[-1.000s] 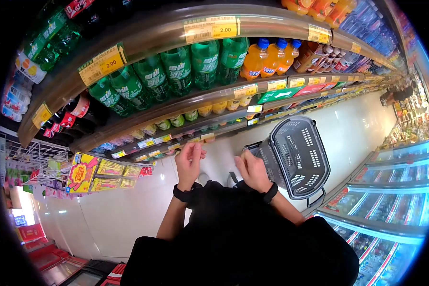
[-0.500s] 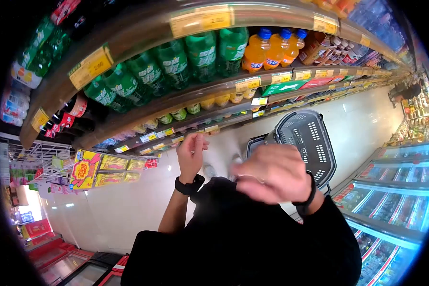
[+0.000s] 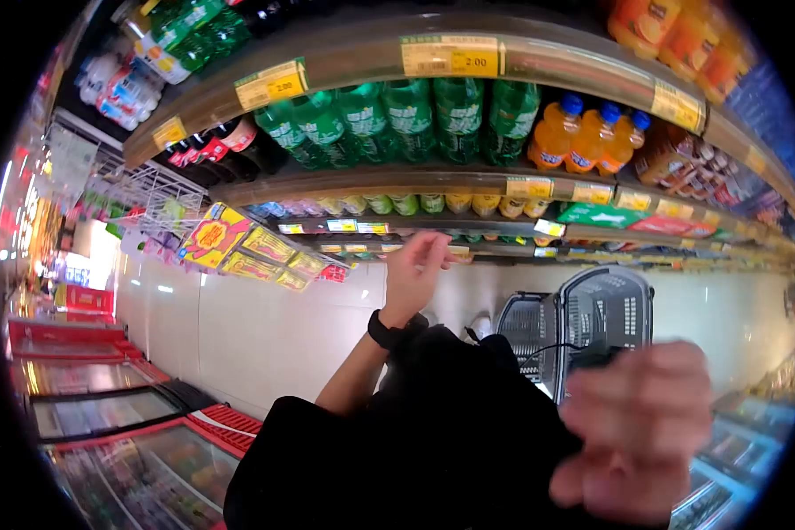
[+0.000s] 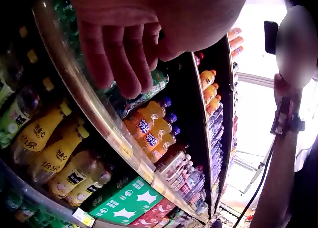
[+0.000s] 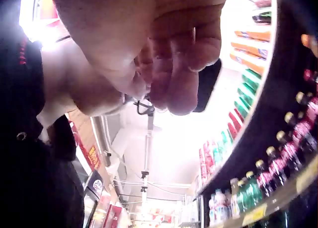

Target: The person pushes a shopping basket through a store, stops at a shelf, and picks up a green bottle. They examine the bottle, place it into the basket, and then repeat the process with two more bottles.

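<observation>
My left hand [image 3: 415, 274] is held in front of the drink shelf with its fingers loosely bent and nothing in them. In the left wrist view its fingers hang before orange soda bottles [image 4: 151, 125]. Blurred and close to the head camera, my right hand [image 3: 636, 433] is raised with curled fingers, and no object shows in it. A dark flat rectangular object [image 5: 207, 86] appears behind those fingers in the right wrist view. Beyond the right hand, a grey shopping basket [image 3: 605, 309] stands on the floor, partly covered by it.
Green soda bottles [image 3: 411, 124] line the shelf [image 3: 362, 181] ahead. A yellow candy display [image 3: 216, 234] hangs on a wire rack at left. Red-edged freezers [image 3: 132, 424] stand at lower left, glass-fronted coolers [image 3: 733, 459] at lower right. Pale floor tiles [image 3: 238, 353] lie between.
My right hand has risen from beside the basket toward the head camera. The view has turned, so shelf and basket sit farther right. My left hand keeps its loose pose.
</observation>
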`<state>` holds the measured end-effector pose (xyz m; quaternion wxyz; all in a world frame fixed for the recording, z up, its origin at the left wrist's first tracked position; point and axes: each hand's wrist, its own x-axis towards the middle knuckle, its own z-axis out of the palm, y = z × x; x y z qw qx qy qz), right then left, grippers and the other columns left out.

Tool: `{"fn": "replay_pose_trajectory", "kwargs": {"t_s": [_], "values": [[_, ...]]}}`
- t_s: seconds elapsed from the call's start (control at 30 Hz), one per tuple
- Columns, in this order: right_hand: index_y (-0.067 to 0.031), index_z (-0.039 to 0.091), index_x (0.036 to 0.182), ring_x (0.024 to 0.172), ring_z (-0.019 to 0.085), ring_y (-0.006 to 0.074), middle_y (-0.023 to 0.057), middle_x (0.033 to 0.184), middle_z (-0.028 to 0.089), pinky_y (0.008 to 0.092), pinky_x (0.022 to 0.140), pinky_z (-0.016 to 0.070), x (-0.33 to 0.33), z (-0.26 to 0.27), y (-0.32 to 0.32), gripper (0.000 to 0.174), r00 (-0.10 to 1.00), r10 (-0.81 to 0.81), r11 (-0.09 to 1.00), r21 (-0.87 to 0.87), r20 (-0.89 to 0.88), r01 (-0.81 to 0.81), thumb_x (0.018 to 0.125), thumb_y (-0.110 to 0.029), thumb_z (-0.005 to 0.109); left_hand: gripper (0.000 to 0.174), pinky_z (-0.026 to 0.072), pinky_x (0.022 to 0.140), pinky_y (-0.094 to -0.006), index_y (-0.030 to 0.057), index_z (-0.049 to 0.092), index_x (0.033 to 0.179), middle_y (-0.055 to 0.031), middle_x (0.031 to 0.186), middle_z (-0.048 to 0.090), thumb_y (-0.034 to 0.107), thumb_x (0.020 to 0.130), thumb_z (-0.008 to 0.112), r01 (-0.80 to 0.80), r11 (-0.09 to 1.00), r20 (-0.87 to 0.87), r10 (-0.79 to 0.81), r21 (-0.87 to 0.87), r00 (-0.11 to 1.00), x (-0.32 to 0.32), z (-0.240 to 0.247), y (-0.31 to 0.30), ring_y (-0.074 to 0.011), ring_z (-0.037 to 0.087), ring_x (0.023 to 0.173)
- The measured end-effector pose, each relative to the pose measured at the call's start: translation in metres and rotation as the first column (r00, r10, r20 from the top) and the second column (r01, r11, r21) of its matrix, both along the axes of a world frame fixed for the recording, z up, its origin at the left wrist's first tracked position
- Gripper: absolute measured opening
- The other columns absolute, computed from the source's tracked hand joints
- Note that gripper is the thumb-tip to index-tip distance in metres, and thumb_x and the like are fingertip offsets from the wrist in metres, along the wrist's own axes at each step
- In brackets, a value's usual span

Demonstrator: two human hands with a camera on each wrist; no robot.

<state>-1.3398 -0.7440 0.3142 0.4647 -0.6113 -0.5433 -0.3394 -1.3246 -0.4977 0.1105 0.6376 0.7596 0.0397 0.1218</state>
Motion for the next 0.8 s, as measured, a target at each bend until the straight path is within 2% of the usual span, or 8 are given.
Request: {"fn": "replay_pose_trajectory", "kwargs": {"t_s": [0.07, 0.1, 0.17, 0.27, 0.37, 0.53, 0.7, 0.8], "values": [[-0.0058, 0.069, 0.09, 0.057, 0.064, 0.0171, 0.0071, 0.072, 0.069, 0.0267, 0.049, 0.0467, 0.031, -0.03, 0.011, 0.01, 0.977, 0.106, 0.992, 0.084, -0.187, -0.091, 0.083, -0.012, 0.072, 0.02, 0.0531, 0.067, -0.0244, -0.0025, 0.064, 0.103, -0.0081, 0.08, 0.071, 0.016, 0.098, 0.058, -0.067, 0.997, 0.014, 0.067, 0.023, 0.998, -0.002, 0.004, -0.006, -0.0115, 0.068, 0.072], [-0.0065, 0.07, 0.091, 0.055, 0.061, 0.015, 0.0065, 0.072, 0.068, 0.0255, 0.05, 0.0465, 0.043, -0.048, 0.011, 0.013, 0.921, 0.158, 0.987, 0.065, -0.355, -0.144, 0.08, -0.009, 0.076, 0.02, 0.0533, 0.067, -0.0246, -0.0026, 0.064, 0.103, -0.0087, 0.081, 0.071, 0.015, 0.098, 0.058, -0.088, 0.996, 0.013, 0.088, 0.012, 0.996, -0.003, 0.006, -0.009, -0.012, 0.068, 0.072], [-0.0037, 0.07, 0.092, 0.056, 0.062, 0.0156, 0.0075, 0.075, 0.069, 0.0258, 0.052, 0.0482, 0.055, -0.081, 0.019, 0.01, 0.858, 0.022, 1.0, -0.003, -0.514, -0.028, 0.083, -0.006, 0.073, 0.02, 0.0536, 0.067, -0.025, -0.0029, 0.064, 0.103, -0.0099, 0.082, 0.071, 0.015, 0.098, 0.057, -0.12, 0.993, 0.004, 0.12, -0.01, 0.993, -0.006, 0.013, -0.014, -0.0129, 0.069, 0.073], [-0.0021, 0.069, 0.094, 0.06, 0.063, 0.016, 0.008, 0.077, 0.069, 0.0254, 0.053, 0.048, 0.064, -0.124, 0.026, 0.01, 0.705, -0.017, 0.998, -0.053, -0.709, -0.03, 0.085, -0.006, 0.071, 0.021, 0.0541, 0.07, -0.0261, -0.0033, 0.064, 0.103, -0.0118, 0.083, 0.071, 0.015, 0.099, 0.055, -0.15, 0.988, 0.017, 0.15, -0.034, 0.989, -0.009, 0.015, -0.02, -0.0152, 0.07, 0.076], [-0.0014, 0.069, 0.095, 0.064, 0.064, 0.0156, 0.0081, 0.078, 0.068, 0.0255, 0.054, 0.0484, 0.075, -0.127, 0.031, 0.011, 0.72, -0.069, 0.992, -0.121, -0.69, -0.021, 0.087, -0.008, 0.07, 0.021, 0.0542, 0.071, -0.0264, -0.0033, 0.063, 0.105, -0.0106, 0.081, 0.071, 0.015, 0.1, 0.054, -0.149, 0.988, 0.016, 0.149, -0.03, 0.989, -0.01, 0.015, -0.023, -0.0157, 0.07, 0.075], [0.0001, 0.068, 0.097, 0.066, 0.064, 0.0179, 0.0102, 0.08, 0.064, 0.0261, 0.055, 0.0486, 0.097, -0.111, 0.039, 0.011, 0.752, -0.184, 0.983, -0.106, -0.633, 0.151, 0.088, -0.007, 0.068, 0.024, 0.0535, 0.069, -0.0259, -0.0026, 0.062, 0.107, -0.0101, 0.085, 0.07, 0.018, 0.103, 0.05, -0.097, 0.995, 0.041, 0.098, -0.035, 0.994, 0.004, 0.021, -0.015, -0.0141, 0.067, 0.075], [0.0015, 0.067, 0.099, 0.07, 0.065, 0.018, 0.0114, 0.083, 0.065, 0.0266, 0.06, 0.0503, 0.1, -0.103, 0.047, 0.012, 0.705, -0.216, 0.969, -0.063, -0.676, 0.237, 0.091, -0.008, 0.066, 0.025, 0.0525, 0.07, -0.0253, -0.0024, 0.062, 0.107, -0.0098, 0.085, 0.07, 0.018, 0.103, 0.049, -0.09, 0.994, 0.128, 0.097, -0.059, 0.987, 0.019, 0.037, -0.004, -0.0132, 0.066, 0.075], [0.0024, 0.067, 0.1, 0.077, 0.067, 0.0217, 0.013, 0.091, 0.067, 0.028, 0.061, 0.0516, 0.104, -0.098, 0.051, 0.015, 0.734, -0.278, 0.955, -0.094, -0.62, 0.282, 0.092, -0.01, 0.066, 0.021, 0.0522, 0.073, -0.0243, -0.0028, 0.063, 0.106, -0.0086, 0.095, 0.068, 0.015, 0.101, 0.052, -0.092, 0.994, 0.183, 0.102, -0.063, 0.978, 0.028, 0.052, 0.001, -0.0132, 0.066, 0.084]]}}
